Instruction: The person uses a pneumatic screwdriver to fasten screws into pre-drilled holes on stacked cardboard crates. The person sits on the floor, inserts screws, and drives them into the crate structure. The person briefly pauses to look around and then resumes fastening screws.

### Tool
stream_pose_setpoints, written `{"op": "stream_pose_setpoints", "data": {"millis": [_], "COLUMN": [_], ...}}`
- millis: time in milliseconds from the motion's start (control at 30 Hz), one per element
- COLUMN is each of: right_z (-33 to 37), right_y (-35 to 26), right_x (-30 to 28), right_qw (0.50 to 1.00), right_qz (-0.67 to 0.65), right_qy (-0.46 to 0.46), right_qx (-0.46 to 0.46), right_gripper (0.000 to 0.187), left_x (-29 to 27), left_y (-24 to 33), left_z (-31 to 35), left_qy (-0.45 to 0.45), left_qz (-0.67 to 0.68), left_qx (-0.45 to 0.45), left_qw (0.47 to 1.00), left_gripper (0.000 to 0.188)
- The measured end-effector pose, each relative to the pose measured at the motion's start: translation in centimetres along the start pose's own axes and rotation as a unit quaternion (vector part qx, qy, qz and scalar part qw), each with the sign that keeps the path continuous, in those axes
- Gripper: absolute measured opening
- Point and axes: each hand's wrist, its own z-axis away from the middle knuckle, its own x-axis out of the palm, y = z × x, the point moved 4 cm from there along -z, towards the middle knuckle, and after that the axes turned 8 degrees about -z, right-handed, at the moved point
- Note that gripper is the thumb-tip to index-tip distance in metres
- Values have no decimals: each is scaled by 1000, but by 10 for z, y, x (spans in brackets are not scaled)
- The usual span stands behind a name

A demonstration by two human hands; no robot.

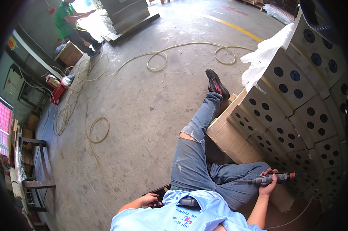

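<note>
My right hand (269, 184) is closed around a hand-held power tool (272, 178) with a grey and dark body, resting by my right thigh. Its thin bit points left across my jeans (193, 154), and its orange rear end faces the stack of pale blocks (285, 131) with dark round holes. At my left hip my left hand (149, 199) has its fingers curled by something dark, too small and shaded to make out. I sit with one leg stretched out and the other bent.
A long cardboard piece (232, 140) lies along the stack's base. White plastic sheeting (264, 59) hangs over the stack. A pale hose (99, 131) loops across the concrete floor. Far left, a person in green (66, 21) works beside a tall grey stack (126, 15).
</note>
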Motion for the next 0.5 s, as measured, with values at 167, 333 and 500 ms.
{"op": "stream_pose_setpoints", "data": {"millis": [167,333,500], "right_z": [-2,-1,0], "right_y": [0,0,0], "right_x": [-6,-6,-1], "right_qw": [1000,1000,1000], "right_qz": [3,-2,-6], "right_qy": [-14,-23,4], "right_qx": [-3,3,1], "right_gripper": [28,28,28], "left_x": [3,-11,-4], "left_y": [14,-2,-1], "left_z": [15,0,3], "left_qy": [23,-3,-56], "left_qz": [15,32,81], "left_qx": [0,-36,-92], "left_qw": [1000,999,991], "left_gripper": [53,34,27]}}
